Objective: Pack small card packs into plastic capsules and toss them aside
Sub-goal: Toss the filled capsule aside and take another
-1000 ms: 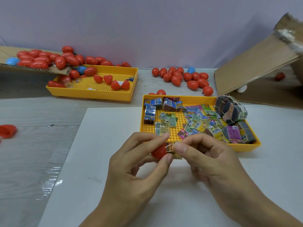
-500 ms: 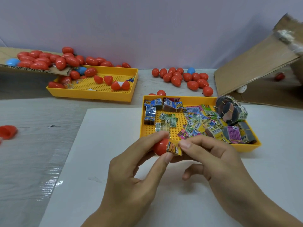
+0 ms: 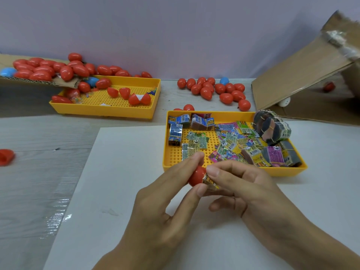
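left hand (image 3: 167, 203) pinching red capsule half (image 3: 196, 177), mouth facing right for loading | right hand (image 3: 247, 184) pinching card pack (image 3: 211, 182), pushing it in | pack tray (image 3: 218, 168) sitting just beyond for quick reach | filled capsules (image 3: 212, 90) lying far centre

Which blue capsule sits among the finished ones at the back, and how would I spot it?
Look past the yellow tray of card packs to the loose cluster of capsules lying on the table near the wall. At the cluster's far edge lies the blue capsule, the only blue one there; all its neighbours are red.
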Motion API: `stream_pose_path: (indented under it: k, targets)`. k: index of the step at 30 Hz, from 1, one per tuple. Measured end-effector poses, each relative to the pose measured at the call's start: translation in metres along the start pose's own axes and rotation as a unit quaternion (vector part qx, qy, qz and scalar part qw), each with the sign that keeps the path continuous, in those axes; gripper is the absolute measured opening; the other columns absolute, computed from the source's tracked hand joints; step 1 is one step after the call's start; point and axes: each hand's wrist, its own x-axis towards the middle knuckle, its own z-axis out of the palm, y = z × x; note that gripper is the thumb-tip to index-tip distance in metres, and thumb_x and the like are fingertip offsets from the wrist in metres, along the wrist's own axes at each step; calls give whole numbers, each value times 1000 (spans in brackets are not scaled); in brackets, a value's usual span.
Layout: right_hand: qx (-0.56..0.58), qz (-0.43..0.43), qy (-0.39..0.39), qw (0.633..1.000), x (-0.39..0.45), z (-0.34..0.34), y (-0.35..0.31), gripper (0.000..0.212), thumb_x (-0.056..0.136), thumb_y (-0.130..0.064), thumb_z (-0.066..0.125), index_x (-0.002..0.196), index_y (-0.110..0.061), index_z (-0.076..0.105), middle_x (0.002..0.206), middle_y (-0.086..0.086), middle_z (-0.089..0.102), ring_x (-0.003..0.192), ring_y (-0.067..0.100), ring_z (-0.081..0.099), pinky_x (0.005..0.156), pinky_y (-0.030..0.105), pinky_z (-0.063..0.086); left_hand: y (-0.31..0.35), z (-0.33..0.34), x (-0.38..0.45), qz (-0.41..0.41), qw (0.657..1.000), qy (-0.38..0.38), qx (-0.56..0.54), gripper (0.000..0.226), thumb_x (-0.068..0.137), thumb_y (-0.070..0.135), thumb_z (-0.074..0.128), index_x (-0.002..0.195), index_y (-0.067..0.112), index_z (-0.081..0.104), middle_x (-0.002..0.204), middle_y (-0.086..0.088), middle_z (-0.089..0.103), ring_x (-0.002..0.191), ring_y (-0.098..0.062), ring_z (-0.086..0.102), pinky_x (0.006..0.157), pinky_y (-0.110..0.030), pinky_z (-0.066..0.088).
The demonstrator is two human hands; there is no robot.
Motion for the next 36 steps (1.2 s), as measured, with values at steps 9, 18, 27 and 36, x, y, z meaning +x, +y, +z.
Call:
stream_pose_path:
  k: [9,18,27,36]
  targets:
    - [22,48,-6,999,1,-1,1,35,64,-31,76,86,-5,79,87,18,75,68,19,72,50,22,54,0,0,0,-20,1000,-16,-9,51,89,21,71,136,9,54,136,3,62,127,-9,57,100,-35,52]
    - [4,49,-14,999,4,-4,2,33,62,-34,78,84,-10,79,81,13,71,69,16,66,57,27,55,1,-2,0,-38,999,-25,0,52,82,12,71,133,12,60,135,10,62,127,-1,55,102,-16,44]
    - [40,61,-11,997,2,-3,1,26,61,-30,78,82,-15,79,79,10,74,59,15,70,40,20,48,2,-1,1,-85,991,-55,-82,49,88,27,63,136,18,56,136,18,60,128,-3,55,105,-20,45]
    - [31,66,-19,997,4,-5,3,28,61,-32,79,82,-13,78,85,18,73,62,16,68,45,24,52,1,0,1,-73,992,-57,-90,49,88,26,64,135,17,57,136,19,60,129,-3,55,105,-20,44]
